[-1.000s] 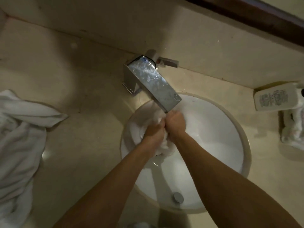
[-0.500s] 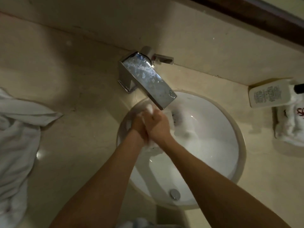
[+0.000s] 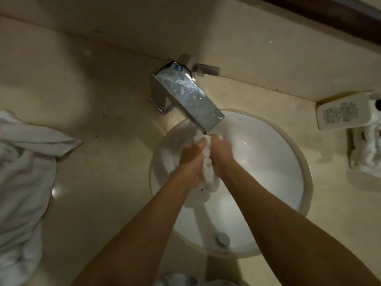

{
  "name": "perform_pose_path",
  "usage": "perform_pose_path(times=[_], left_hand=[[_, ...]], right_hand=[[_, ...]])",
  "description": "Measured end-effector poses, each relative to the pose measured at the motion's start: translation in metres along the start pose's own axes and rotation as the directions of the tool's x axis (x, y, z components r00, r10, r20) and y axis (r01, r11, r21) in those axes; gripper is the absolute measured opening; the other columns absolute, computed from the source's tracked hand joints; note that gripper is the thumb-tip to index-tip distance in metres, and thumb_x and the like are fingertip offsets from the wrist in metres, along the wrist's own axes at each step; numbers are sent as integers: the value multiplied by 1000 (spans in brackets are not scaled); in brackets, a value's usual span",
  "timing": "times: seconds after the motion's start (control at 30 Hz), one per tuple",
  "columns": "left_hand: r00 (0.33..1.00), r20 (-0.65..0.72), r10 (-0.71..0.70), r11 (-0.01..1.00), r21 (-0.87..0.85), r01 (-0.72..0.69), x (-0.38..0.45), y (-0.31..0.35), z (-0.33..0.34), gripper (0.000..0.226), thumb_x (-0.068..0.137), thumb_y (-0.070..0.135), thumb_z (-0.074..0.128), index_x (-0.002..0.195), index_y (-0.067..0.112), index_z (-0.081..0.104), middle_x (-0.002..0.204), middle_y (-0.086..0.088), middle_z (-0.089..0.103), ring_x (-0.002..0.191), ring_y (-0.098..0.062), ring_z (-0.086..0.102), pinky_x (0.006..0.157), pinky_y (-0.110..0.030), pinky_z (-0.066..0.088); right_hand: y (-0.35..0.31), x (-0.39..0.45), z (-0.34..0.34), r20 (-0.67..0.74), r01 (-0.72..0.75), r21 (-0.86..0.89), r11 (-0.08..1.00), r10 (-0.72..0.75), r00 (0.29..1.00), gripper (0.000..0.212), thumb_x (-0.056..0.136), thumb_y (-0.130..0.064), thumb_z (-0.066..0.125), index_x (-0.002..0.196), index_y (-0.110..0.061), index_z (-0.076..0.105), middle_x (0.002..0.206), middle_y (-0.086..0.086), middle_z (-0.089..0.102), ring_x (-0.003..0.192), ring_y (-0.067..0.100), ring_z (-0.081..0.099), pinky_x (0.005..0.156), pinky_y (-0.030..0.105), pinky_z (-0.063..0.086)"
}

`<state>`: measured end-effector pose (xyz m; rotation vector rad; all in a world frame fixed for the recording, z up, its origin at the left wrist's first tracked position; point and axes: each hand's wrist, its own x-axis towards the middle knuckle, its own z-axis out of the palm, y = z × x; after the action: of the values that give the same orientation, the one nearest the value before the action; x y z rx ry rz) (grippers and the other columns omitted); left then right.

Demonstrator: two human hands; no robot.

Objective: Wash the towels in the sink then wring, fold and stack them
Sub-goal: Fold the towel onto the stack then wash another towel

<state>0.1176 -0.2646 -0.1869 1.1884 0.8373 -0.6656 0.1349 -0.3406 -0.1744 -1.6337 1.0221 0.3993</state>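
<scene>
While your left hand (image 3: 190, 159) and right hand (image 3: 221, 153) clench a bunched wet white towel (image 3: 208, 172) between them, fingers curled round it, it hangs over the round white sink (image 3: 268, 162), just below the chrome faucet (image 3: 185, 96).

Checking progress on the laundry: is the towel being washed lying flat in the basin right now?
No, the towel is bunched up and gripped between the left hand and right hand over the sink.
</scene>
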Motion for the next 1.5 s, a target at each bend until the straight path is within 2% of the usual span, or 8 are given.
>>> perform_pose_path(times=[0.17, 0.43, 0.67, 0.83, 1.1, 1.23, 1.37, 1.5], left_hand=[[993, 11, -115, 984, -136, 115, 13, 1, -17, 28, 101, 21, 47, 83, 9, 64, 65, -5, 66, 74, -23, 61, 69, -28, 48], [978, -158, 134, 943, 323, -77, -14, 1, -24, 31, 102, 11, 44, 127, -4, 53, 122, -19, 60, 114, -34, 57, 87, -32, 43], [925, 178, -335, 783, -494, 378, -17, -4, -62, 54, 68, 0, 44, 119, -3, 64, 118, -22, 66, 108, -41, 63, 85, -53, 53], [859, 361, -362, 843, -265, 467, -37, -3, -55, 51, 84, 34, 65, 121, -2, 66, 127, -26, 61, 115, -38, 59, 96, -42, 47], [925, -76, 372, 813, 509, -285, -26, 20, -43, 29, 93, 36, 59, 117, 21, 66, 112, 4, 69, 105, -17, 64, 90, -23, 47], [968, -97, 230, 913, 367, -180, -6, 18, -39, 44, 83, 45, 54, 115, 17, 66, 114, 0, 68, 110, -24, 63, 82, -26, 46], [993, -2, -121, 978, 171, 119, 7, 10, -23, 57, 93, 57, 49, 117, 8, 66, 113, -11, 70, 102, -28, 66, 94, -36, 50], [996, 46, -77, 980, 187, 67, 1, 5, -16, 53, 97, 59, 41, 100, 13, 68, 98, -9, 71, 90, -26, 67, 84, -34, 52]], right_hand=[[13, -31, 10, 192, 298, -172, 939, -264, 945, 26, 98, -19, 50, 90, -6, 71, 85, 10, 71, 81, 23, 66, 73, 35, 53], [5, -12, -23, 91, 38, 205, 978, -57, 994, 28, 90, 7, 37, 108, 5, 58, 94, 16, 61, 90, 29, 60, 73, 33, 52], [66, -64, -88, 454, -464, 761, 453, 138, 880, 43, 98, -29, 42, 118, 1, 67, 128, 20, 62, 116, 36, 60, 109, 44, 41], [68, -74, -73, 550, -565, 449, 692, 285, 785, 63, 100, -49, 53, 141, -1, 52, 140, 21, 57, 128, 33, 56, 110, 43, 43], [11, -78, -44, 51, 316, 46, 948, -318, 947, 16, 97, -15, 57, 106, -19, 71, 99, 2, 74, 92, 15, 69, 81, 32, 57], [3, -62, -35, -92, 142, -154, 978, -158, 983, 28, 96, -30, 52, 118, -19, 64, 110, 2, 69, 104, 23, 65, 92, 41, 55], [-9, -63, -21, 225, -355, 293, 888, 297, 928, 27, 93, -25, 59, 108, -6, 71, 104, 14, 74, 100, 29, 69, 96, 42, 54], [-8, -39, -8, 95, 4, -94, 996, 5, 995, 32, 97, -40, 59, 99, -11, 72, 95, 10, 76, 96, 28, 72, 91, 42, 57]])
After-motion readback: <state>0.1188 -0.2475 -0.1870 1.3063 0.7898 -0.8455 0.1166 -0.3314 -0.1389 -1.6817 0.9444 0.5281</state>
